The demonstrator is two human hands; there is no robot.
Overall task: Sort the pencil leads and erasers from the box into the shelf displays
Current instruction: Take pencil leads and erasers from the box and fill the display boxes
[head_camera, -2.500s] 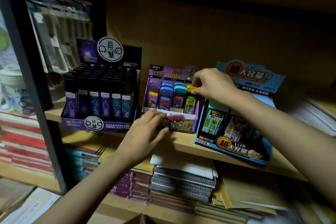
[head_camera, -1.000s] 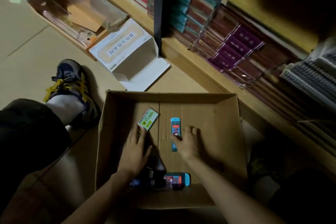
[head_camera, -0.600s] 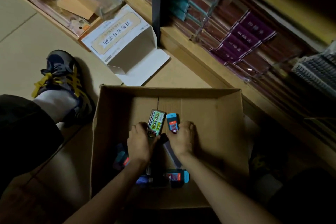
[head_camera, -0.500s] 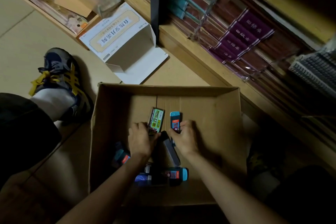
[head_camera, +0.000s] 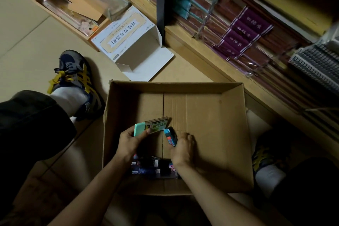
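Mint-green at the cap and green on the label, the lead case (head_camera: pixel 153 126) is pinched between the thumb and fingers of my left hand (head_camera: pixel 129 143), lifted just above the floor of the cardboard box (head_camera: pixel 183 89). My right hand (head_camera: pixel 182 147) curls round a blue-capped case (head_camera: pixel 170 136) just beside it, tilted on end. I judge this to be the picking-up step: both hands are loaded and nothing has gone to a display yet. The next move calls for lifting both cases clear of the box walls, then matching each to its own display higher up, out of view here.

Counting: one case in each hand, so two in hand. Near the box's near wall, under my wrists, lies a cluster of dark packs (head_camera: pixel 152 168); I make out at least two, but shadow and my forearms hide the exact number. There is one cardboard box. Beyond it, one open white carton (head_camera: pixel 128 42) lies on the floor (head_camera: pixel 27 42), against the wooden shelf (head_camera: pixel 201 51) stacked with purple-banded notebooks (head_camera: pixel 245 31).
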